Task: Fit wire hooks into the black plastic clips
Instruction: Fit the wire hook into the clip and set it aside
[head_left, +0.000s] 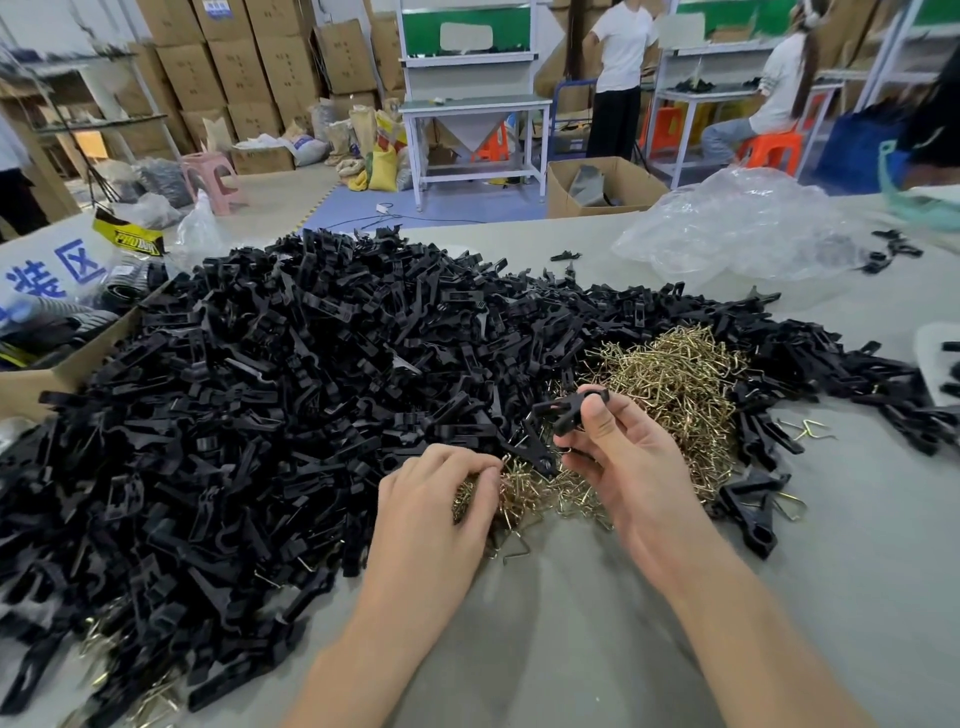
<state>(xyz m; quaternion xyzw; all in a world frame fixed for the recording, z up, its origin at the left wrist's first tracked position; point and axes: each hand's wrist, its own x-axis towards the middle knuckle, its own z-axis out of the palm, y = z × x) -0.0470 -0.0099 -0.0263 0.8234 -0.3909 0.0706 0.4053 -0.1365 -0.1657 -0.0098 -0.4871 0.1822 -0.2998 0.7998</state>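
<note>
The right hand holds 1 black clip just above the near edge of the wire hook pile. Thumb and fingers are closed narrowly round its body, so its open end turns toward the other hand, probably to take a hook. The left hand lies knuckles-up at the pile's near-left edge. Its fingers are curled down into the brass wire, and the tips seem pinched on 1 wire hook, though most of that hook is hidden.

The heap of black clips wraps round the pile's left and far sides, keeping both parts within reach. To the pile's near right, a few clips with wire loops lie on the table, apparently already fitted. I judge the hook is being picked and not yet seated.
</note>
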